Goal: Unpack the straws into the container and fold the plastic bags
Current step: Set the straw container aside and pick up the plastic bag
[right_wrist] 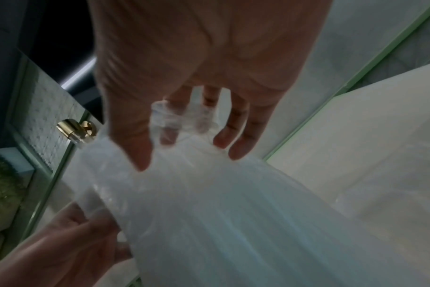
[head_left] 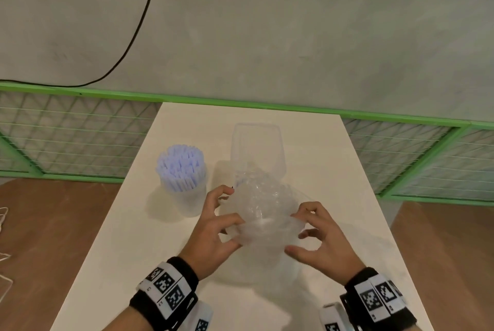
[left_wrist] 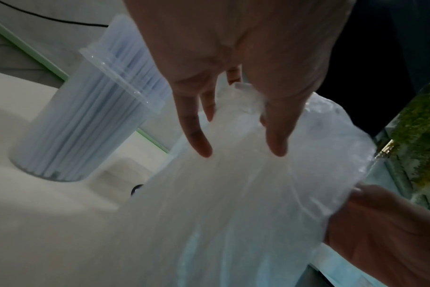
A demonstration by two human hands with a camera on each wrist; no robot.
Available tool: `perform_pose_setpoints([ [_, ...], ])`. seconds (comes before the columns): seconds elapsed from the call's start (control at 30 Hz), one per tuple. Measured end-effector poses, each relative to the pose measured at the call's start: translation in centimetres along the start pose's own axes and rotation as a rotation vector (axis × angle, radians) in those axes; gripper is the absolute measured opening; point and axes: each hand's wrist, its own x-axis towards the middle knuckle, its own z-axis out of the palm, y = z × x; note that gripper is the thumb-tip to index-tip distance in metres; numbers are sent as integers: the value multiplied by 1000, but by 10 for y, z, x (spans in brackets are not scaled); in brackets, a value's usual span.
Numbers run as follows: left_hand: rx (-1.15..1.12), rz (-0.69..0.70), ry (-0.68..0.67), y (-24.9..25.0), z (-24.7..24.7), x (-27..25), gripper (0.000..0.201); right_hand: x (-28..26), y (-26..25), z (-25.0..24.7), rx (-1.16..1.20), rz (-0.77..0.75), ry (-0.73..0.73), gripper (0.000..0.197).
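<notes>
A crumpled clear plastic bag [head_left: 263,210] hangs over the white table [head_left: 165,250], held between both hands. My left hand [head_left: 233,213] pinches its left edge with thumb and curled fingers. My right hand [head_left: 294,231] pinches its right edge. In the left wrist view, the left hand [left_wrist: 241,147] has bunched film of the bag [left_wrist: 233,194] between its fingers. The right wrist view shows the right hand [right_wrist: 188,155] gripping a gathered fold of the bag [right_wrist: 233,213]. A clear container [head_left: 187,197] packed with lilac straws [head_left: 181,167] stands upright to the left of the hands.
An empty clear tub [head_left: 258,148] stands just behind the bag, partly hidden by it. A green-framed wire mesh barrier [head_left: 80,130] runs behind the table, with a black cable [head_left: 139,25] on the grey wall. Wooden floor [head_left: 40,237] lies on both sides.
</notes>
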Motion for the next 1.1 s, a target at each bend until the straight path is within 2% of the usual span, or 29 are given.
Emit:
perform_pose_setpoints([
  [0.07,49,51,23,-3,5,-2,24,-4,0,4,-62,-23,27,41],
  [0.17,110,82,53,-5,11,-6,31,-8,4,16,-72,-96,188,25],
  [0.27,155,76,54,-6,15,-11,39,-12,10,26,-149,-190,250,13],
  [0.4,182,21,24,-10,17,-19,41,-19,11,34,-270,-229,199,32],
  [0.53,50,-45,-74,-3,8,-28,16,-27,-7,21,-247,-139,30,15],
  [0.63,-82,-157,19,6,-2,-21,12,-25,-21,13,-25,5,114,25],
  [0.67,-93,-193,45,7,-5,-17,16,-23,-21,11,9,42,150,35],
  [0.73,-61,-230,18,5,-8,-12,35,-19,-20,8,-7,108,118,59],
  [0.8,-15,-261,-84,4,-12,-7,59,-14,-19,2,-79,166,19,81],
  [0.87,42,-284,-206,5,-15,-2,82,-9,-22,-4,-161,182,-64,96],
  [1.0,91,-282,-337,-1,-12,10,110,1,-23,-4,-228,175,-191,107],
  [1.1,71,-359,-421,-13,-7,12,120,3,-7,-1,-266,219,-257,104],
])
